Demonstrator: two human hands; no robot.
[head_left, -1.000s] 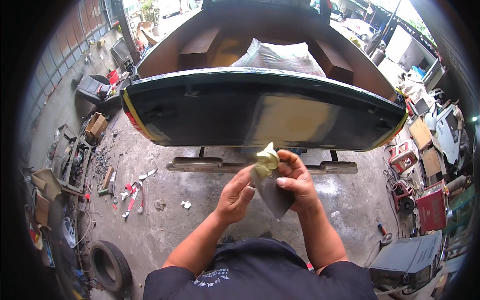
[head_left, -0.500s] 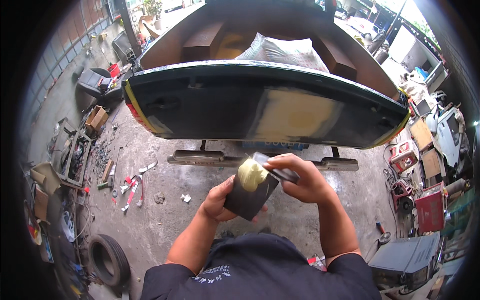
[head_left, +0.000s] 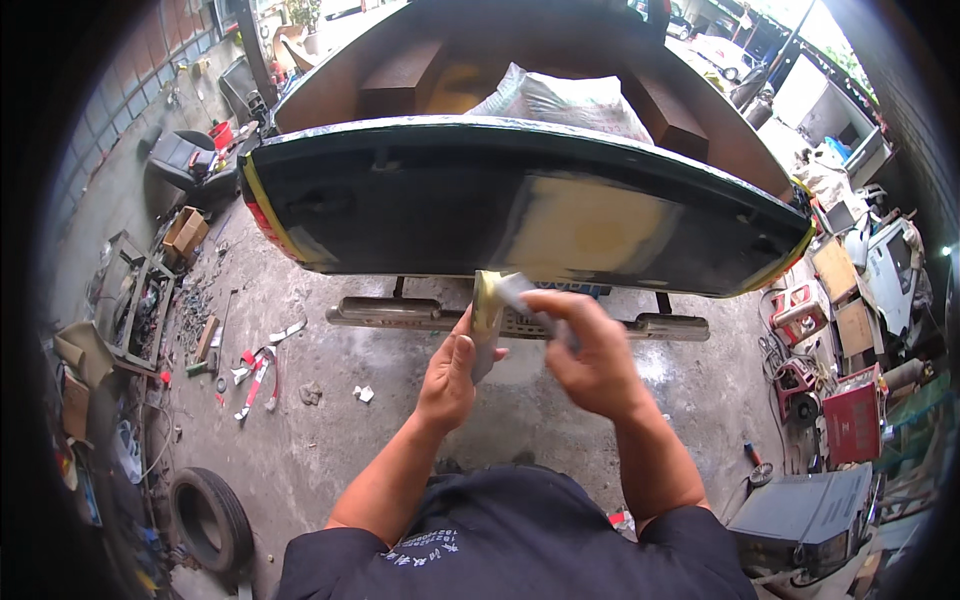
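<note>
My left hand (head_left: 449, 388) is closed around a dark mixing board (head_left: 485, 358), now tilted so that it shows nearly edge-on. A mound of pale yellow putty (head_left: 487, 303) sits on its upper part. In my right hand (head_left: 596, 362) is a grey putty scraper (head_left: 517, 292), its blade end touching or right beside the putty; the grip is partly hidden by my fingers. Just beyond my hands stands the dark tailgate (head_left: 400, 205) of a pickup. A beige filled patch (head_left: 592, 225) covers its right-middle area, with yellow masking tape (head_left: 262, 205) along the side edges.
Below the tailgate runs a bumper step (head_left: 385, 312). White sacks (head_left: 580, 103) lie in the truck bed. A tire (head_left: 211, 520), a metal frame (head_left: 135, 300) and red-white scraps (head_left: 258, 380) are on the left floor. At right stand a red machine (head_left: 853, 412) and a grey cabinet (head_left: 805, 510).
The board has turned from facing me to nearly edge-on and risen slightly. My right hand with the scraper has shifted a little right and down.
</note>
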